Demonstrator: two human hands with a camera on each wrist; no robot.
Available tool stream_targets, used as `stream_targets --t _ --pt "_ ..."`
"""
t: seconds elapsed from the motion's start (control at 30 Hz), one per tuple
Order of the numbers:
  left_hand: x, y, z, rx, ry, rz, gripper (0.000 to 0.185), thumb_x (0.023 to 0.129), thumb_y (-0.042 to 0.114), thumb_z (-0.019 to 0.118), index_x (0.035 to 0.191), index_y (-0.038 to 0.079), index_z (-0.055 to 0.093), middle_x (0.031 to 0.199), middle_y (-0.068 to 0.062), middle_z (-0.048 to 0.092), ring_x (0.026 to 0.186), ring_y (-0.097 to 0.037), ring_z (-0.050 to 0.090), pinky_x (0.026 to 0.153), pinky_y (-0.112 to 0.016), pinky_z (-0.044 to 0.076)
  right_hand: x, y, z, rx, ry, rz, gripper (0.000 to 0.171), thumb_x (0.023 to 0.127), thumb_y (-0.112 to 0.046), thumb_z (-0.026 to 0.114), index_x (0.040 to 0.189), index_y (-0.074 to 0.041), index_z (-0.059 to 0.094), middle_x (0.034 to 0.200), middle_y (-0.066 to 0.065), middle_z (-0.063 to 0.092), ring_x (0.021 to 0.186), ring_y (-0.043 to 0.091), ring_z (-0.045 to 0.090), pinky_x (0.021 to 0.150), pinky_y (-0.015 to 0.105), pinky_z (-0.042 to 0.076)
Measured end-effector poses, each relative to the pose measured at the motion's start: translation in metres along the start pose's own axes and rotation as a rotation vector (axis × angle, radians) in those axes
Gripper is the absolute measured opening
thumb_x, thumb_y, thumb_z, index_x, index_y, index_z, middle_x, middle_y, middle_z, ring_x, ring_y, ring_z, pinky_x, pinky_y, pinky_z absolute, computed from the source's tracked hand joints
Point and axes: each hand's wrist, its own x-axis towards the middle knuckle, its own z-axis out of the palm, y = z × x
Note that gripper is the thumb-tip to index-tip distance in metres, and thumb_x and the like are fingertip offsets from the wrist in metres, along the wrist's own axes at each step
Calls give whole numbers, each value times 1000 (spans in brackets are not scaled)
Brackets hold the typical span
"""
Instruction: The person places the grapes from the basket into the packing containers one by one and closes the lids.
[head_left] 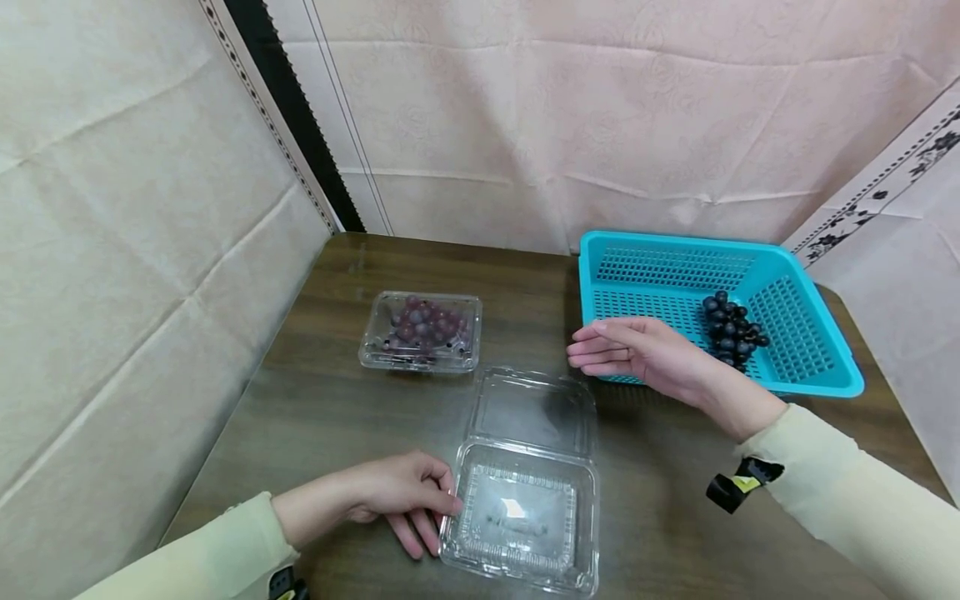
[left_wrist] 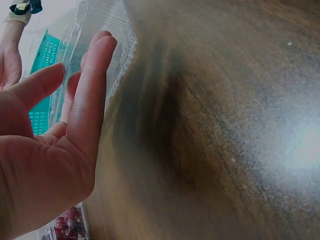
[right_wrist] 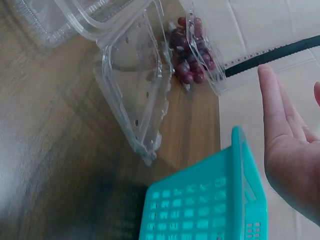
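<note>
Left hand: the left hand point(head_left: 401, 493) rested on the desk point(head_left: 315, 400) near its near edge, fingers loosely bent, the fingertips point(left_wrist: 102, 42) touching the left rim of the open clamshell box point(head_left: 525, 508); it gripped nothing.
Right hand: the right hand point(head_left: 637, 350) hovered flat, fingers straight and held together, above the near left corner of the basket point(head_left: 795, 275); it held nothing.
Open clamshell box: clear plastic, empty, lying at the near edge of the desk about midway along it, its lid point(head_left: 534, 410) folded back flat toward the far edge.
Basket: turquoise, perforated, standing at the far right corner of the desk.
Dark grapes: a bunch of dark grapes point(head_left: 731, 331) lay inside the basket, just beyond the right hand's wrist.
Closed box: a second clear box of red grapes point(head_left: 422, 329) sat shut toward the far left of the desk, well apart from the basket and close to the open lid.
</note>
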Motion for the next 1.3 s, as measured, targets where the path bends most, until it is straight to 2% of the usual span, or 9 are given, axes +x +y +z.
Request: stream_targets --t 0.23,0.5,0.57,0.63,0.77,0.87,1.03,1.17,1.3 --pt "-1 -1 0 -6 -19 7 17 101 11 72 93 5 60 87 -12 72 75 -33 79 57 -39 68 -15 -4 -17 25 18 2 52 115 -24 52 146 18 49 128 16 76 118 26 75 104 41 61" --pt "1 -3 -2 -3 -29 17 17 101 11 73 92 4 61 85 -11 72 76 -34 79 57 -39 68 -33 -6 -55 -22 14 -64 32 117 -19 45 130 -9 72 128 15 76 119 25 74 103 38 61" --pt "2 -4 -2 0 -29 18 17 101 12 73 92 4 61 85 -11 72 75 -34 79 56 -39 68 -38 -9 -65 -92 32 -74 32 117 -18 44 131 -10 72 127 12 77 118 23 74 102 36 62" --pt "3 -5 -3 2 -29 19 17 101 12 73 92 4 61 85 -11 73 75 -33 79 56 -39 68 -44 -14 -75 -193 66 -67 33 118 -20 43 136 -6 67 127 8 77 118 21 74 101 33 62" --pt "4 -6 -3 -2 -27 20 17 102 12 72 93 4 61 85 -11 72 76 -34 79 57 -39 68 -56 -27 -93 -469 150 2 46 118 -30 44 149 2 53 130 3 76 115 12 74 97 18 60" --pt "4 -5 -2 -7 -21 22 17 102 12 72 93 4 61 83 -10 71 76 -34 79 57 -40 68 -62 -37 -108 -602 174 54 54 118 -34 43 154 6 47 133 4 75 113 6 74 94 12 57" --pt "4 -4 -1 -11 -14 24 17 102 12 72 93 4 61 83 -9 70 77 -34 79 57 -40 68 -64 -44 -134 -644 176 107 57 118 -33 40 156 9 42 133 1 74 112 1 72 94 12 58" --pt "4 -4 0 -16 -9 24 16 102 11 72 93 4 61 83 -9 70 76 -33 79 58 -40 68 -64 -44 -154 -685 187 154 64 118 -37 41 158 13 36 142 19 68 110 -2 71 94 16 60" --pt "4 -3 0 -21 -3 23 16 102 11 72 93 4 61 83 -9 71 77 -33 80 58 -39 68 -61 -42 -172 -760 201 212 73 117 -44 40 158 16 32 149 33 56 116 9 73 94 21 62"
